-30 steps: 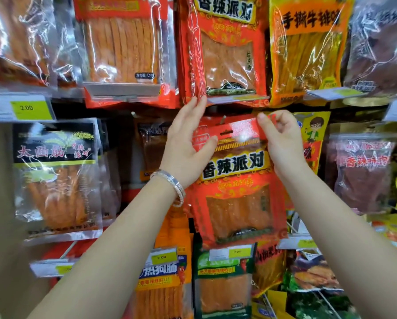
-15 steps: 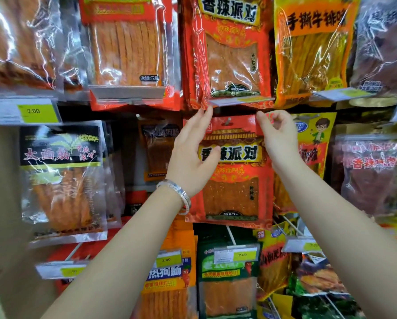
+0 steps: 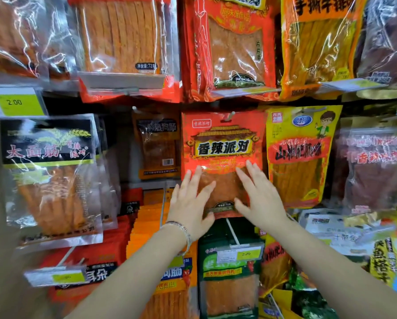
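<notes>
at the middle of the display rack (image 3: 124,157), a red packet (image 3: 222,146) of spicy strips hangs upright from a hook (image 3: 228,116) through the hole in its top edge. both hands lie over its lower half. the left hand (image 3: 190,203) covers the seven o'clock corner, fingers straight and spread, thumb across the bottom seam. the right hand (image 3: 259,196) covers the five o'clock corner in the same way, fingers fanned up toward the label. neither hand curls round the packet; whether they press or only touch cannot be told. a bracelet (image 3: 183,229) sits on the left wrist. at three o'clock of the red packet, just beside it, hangs a yellow packet (image 3: 301,157). at six o'clock, below the hands, hangs a green packet (image 3: 229,270). well apart at nine o'clock is a black-labelled packet (image 3: 48,176), with a price tag (image 3: 16,102) reading 2.00 at eleven o'clock of it.
</notes>
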A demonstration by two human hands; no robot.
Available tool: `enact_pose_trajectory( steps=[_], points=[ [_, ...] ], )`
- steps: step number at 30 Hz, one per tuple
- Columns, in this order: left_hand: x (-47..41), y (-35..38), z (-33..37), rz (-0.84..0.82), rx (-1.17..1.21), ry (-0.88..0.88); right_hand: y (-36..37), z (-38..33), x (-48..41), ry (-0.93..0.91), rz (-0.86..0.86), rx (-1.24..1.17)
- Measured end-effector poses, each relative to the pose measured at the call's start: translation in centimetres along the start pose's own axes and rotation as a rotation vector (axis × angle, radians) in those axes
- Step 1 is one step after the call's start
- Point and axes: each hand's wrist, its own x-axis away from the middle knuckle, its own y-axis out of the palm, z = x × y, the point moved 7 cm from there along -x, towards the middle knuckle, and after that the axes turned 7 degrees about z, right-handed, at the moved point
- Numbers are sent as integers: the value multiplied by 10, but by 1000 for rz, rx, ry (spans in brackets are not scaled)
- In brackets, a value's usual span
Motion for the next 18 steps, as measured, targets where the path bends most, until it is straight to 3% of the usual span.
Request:
enact_pose_trajectory(
  steps=[10, 15, 18],
  points=[
    [-36, 23, -22, -239, -61, -52, 47, 7, -30, 99, -341, 214],
    [-48, 7, -22, -269, 5, -67, 38, 5, -47, 240, -468, 168],
    [-40, -12, -18, -234, 129, -81, 14, -1, -45, 299, -432, 76]
  ],
)
